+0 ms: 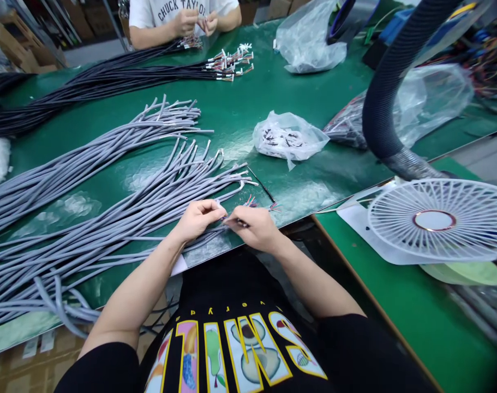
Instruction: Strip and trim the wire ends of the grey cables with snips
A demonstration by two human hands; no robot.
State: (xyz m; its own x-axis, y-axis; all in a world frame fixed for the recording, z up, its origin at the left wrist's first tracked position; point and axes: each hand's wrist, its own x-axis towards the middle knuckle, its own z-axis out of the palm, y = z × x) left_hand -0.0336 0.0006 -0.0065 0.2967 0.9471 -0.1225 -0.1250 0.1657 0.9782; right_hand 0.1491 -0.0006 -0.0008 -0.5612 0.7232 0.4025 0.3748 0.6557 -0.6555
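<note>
My left hand (199, 217) is closed in a pinch, with a small white piece that looks like a connector (219, 204) at its fingertips. Almost touching it, my right hand (255, 227) is also closed, its thumb and finger pinching what seems to be a thin wire; the fingers hide most of it. Grey cables (150, 202) run in from the left, and some pass beneath my hands. Stripped coloured wire ends (251, 202) show just behind my right hand. A thin black rod-like piece (262, 185) lies on the green table (232, 103) beyond.
A plastic bag of small white and dark parts (287, 137) sits ahead. Black cables with white connectors (232, 63) lie farther back, near a co-worker's hands (196, 23). At right are a black flexible hose (381, 109), a white fan (434, 221) and more plastic bags (309, 41).
</note>
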